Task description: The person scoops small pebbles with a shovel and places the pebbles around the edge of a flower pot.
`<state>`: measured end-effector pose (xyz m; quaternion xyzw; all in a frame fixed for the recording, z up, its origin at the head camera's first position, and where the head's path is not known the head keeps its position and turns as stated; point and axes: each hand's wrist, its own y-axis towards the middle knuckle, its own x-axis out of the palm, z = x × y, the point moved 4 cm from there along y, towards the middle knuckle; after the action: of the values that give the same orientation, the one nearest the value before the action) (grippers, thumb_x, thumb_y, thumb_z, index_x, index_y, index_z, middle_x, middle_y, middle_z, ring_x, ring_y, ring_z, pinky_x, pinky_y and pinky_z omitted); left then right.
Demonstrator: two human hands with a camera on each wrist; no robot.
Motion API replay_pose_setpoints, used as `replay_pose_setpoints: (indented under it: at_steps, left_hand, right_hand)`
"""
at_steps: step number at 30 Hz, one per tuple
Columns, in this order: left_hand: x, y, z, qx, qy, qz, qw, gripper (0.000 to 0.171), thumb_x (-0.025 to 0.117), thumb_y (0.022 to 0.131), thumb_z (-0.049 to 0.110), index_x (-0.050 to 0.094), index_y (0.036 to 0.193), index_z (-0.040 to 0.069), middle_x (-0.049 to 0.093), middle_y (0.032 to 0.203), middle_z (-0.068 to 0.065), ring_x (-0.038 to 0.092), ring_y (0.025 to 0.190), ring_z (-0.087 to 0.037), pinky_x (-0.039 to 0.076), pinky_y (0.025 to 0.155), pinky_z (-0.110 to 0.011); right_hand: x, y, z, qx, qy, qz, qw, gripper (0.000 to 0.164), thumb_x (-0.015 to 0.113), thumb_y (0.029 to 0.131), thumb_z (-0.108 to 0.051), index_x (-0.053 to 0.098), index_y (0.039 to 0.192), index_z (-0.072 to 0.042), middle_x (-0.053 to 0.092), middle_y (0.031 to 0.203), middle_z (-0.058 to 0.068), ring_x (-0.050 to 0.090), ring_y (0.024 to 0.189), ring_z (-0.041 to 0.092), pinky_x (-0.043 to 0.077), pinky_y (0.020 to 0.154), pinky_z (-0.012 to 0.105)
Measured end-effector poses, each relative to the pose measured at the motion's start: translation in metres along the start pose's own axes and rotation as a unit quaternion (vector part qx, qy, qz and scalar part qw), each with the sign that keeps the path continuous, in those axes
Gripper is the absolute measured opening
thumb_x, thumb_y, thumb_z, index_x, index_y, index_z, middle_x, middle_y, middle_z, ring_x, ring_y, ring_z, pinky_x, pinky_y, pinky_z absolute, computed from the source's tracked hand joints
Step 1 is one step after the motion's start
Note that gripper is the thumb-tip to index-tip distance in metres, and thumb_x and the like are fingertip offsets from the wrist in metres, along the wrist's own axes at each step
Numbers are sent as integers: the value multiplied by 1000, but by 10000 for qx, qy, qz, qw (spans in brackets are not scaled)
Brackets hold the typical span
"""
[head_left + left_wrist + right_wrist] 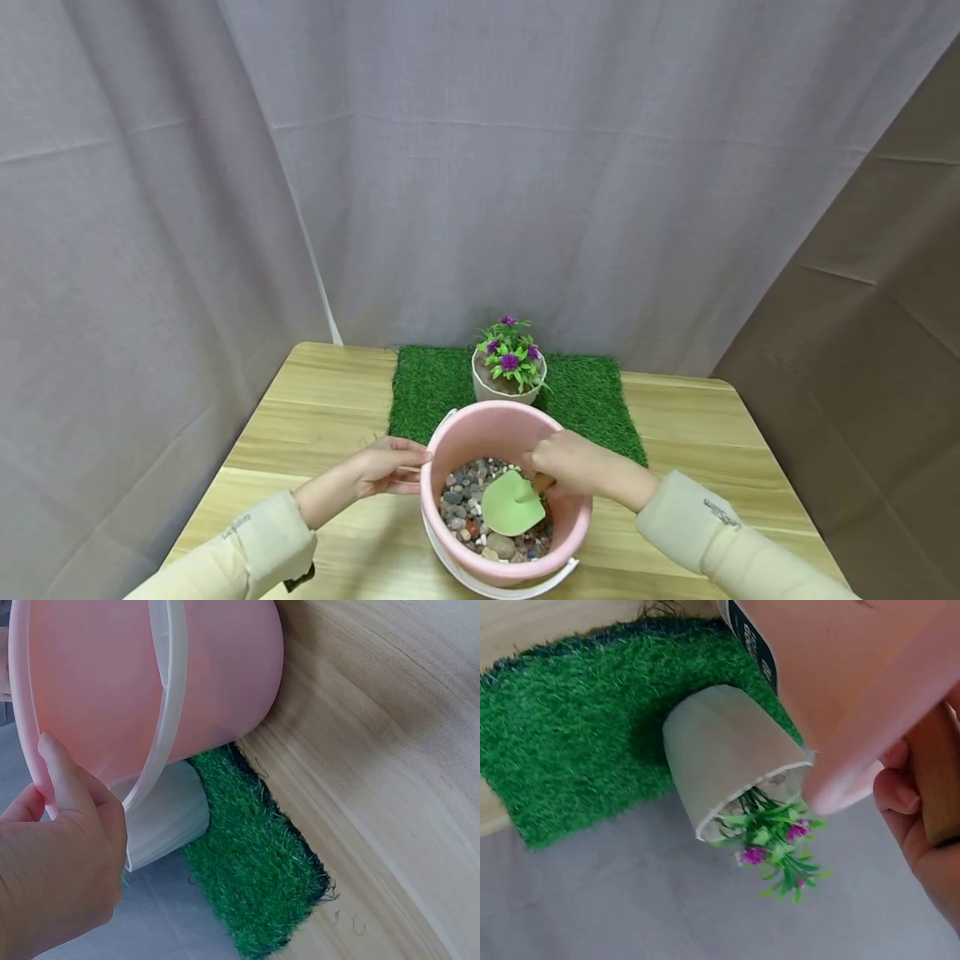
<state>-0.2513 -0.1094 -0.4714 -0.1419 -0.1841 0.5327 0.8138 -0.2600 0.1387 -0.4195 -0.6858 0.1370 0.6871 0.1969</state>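
Remotely, I record the left hand (386,468) pinching the pink bucket (483,429) by its rim; the right hand (572,462) has its fingers curled round the green trowel's (508,510) handle. The blade is over pebbles (459,510) inside the bucket, which stands on the worktop (330,404).

Head view: flowerpot (483,395) base hidden behind bucket (480,429); sleeve lettering (722,511) illegibly small.
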Motion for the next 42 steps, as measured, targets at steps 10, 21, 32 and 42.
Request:
replay_pose_setpoints:
  at_steps: [10, 21, 32, 42]
  left_hand:
    - [-1, -1, -2, -4, -44, 11, 10000, 40, 56, 92, 9, 47, 124, -14, 66, 84, -4, 65, 70, -6, 62, 77, -25]
    - [-1, 0, 0, 10, -62, 46, 10000, 38, 56, 91, 7, 48, 122, -15, 65, 79, -2, 65, 68, -6, 63, 75, -25]
    - [0, 0, 1, -18, -60, 43, 10000, 39, 57, 92, 8, 48, 123, -14, 65, 80, -3, 65, 68, -7, 63, 75, -26]
    - [-1, -1, 0, -89, -72, 34, 9999, 42, 57, 92, 10, 47, 125, -14, 66, 84, -4, 65, 70, -7, 63, 76, -25]
  right_hand:
    - [28, 20, -10, 18, 751, 206, 9970, 26, 78, 62, -13, 55, 72, -17, 46, 62, -11, 40, 57, 1, 44, 53, 15]
    - [28, 21, -2, 152, 1087, 177, 9938, 24, 77, 62, -10, 56, 74, -14, 54, 70, -8, 43, 62, 1, 47, 58, 13]
    - [20, 19, 1, 249, 1637, 166, 9861, 22, 77, 66, -13, 56, 72, -14, 50, 66, -10, 36, 59, -2, 36, 53, 9]
    - [9, 17, 14, 83, 2061, 117, 9784, 20, 77, 69, -8, 57, 74, -10, 49, 64, -9, 35, 58, -4, 38, 52, 8]
